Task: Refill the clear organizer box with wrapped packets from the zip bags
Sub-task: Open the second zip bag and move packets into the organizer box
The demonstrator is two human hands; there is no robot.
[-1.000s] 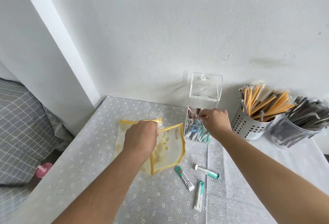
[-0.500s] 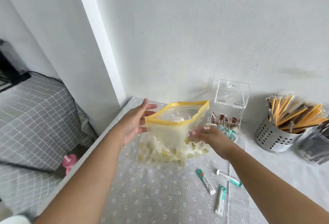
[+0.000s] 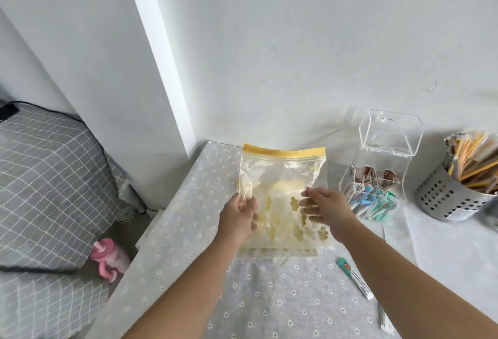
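I hold a yellow-topped clear zip bag [image 3: 280,177] with yellow flower prints upright above the table; it looks empty. My left hand [image 3: 238,217] pinches its left edge, and my right hand [image 3: 323,208] grips its right side. To the right stands the clear organizer box [image 3: 377,177] with its lid [image 3: 390,132] flipped up. Brown packets fill its upper part and teal and blue packets [image 3: 374,202] its lower front. A teal wrapped packet [image 3: 354,276] lies loose on the cloth, and another [image 3: 384,319] shows partly beside my right forearm.
The table [image 3: 188,257] has a grey daisy-print cloth and stands against a white wall. A perforated metal cup [image 3: 450,198] of orange sticks stands at the far right. Left of the table are a checked grey bed [image 3: 45,177] and a pink bottle [image 3: 110,257] below the edge.
The bag went from lying on the table under my left hand to being held flat and upright in both hands. My right hand left the organizer box.
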